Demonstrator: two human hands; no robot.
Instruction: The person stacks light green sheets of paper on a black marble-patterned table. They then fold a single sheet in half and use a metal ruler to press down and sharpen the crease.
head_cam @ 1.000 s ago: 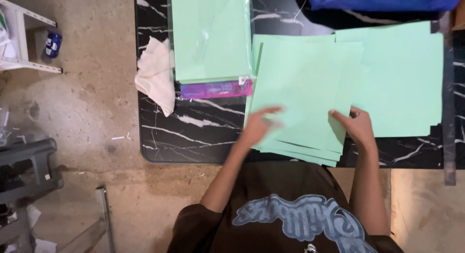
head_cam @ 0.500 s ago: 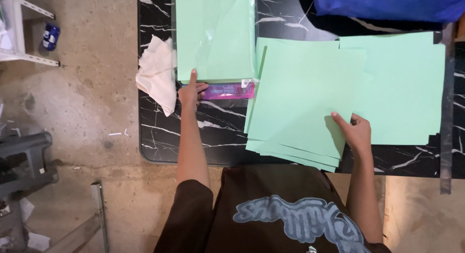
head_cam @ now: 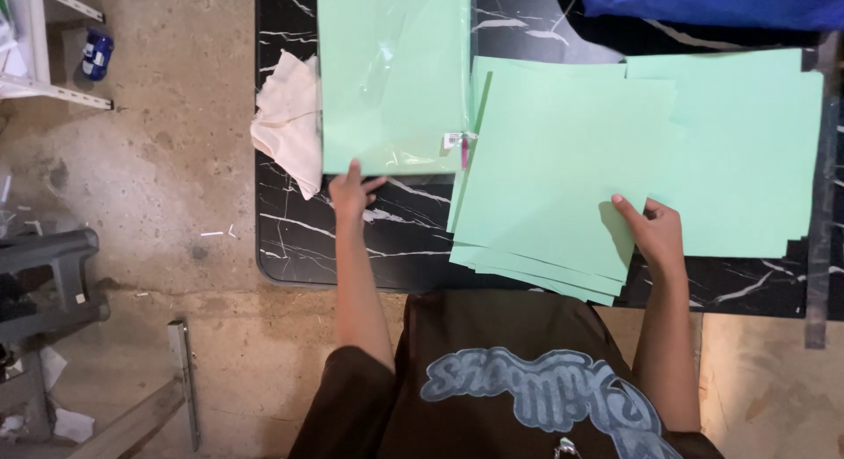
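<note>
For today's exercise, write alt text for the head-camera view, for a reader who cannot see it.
Seen from above, a person's left hand touches the near edge of a clear-wrapped pack of green paper, while the right hand holds a fanned stack of loose green sheets. Both lie on a black marbled table, with a white cloth at its left edge.

One view only, head-worn, looking almost straight down from above. Close enough to fill the middle with the black marble table [head_cam: 396,239], its far edge cut off at the top. Wearer's own torso at the near edge, both forearms reaching away. Bare concrete floor [head_cam: 158,178] filling the left third. No second view to overlap.
</note>
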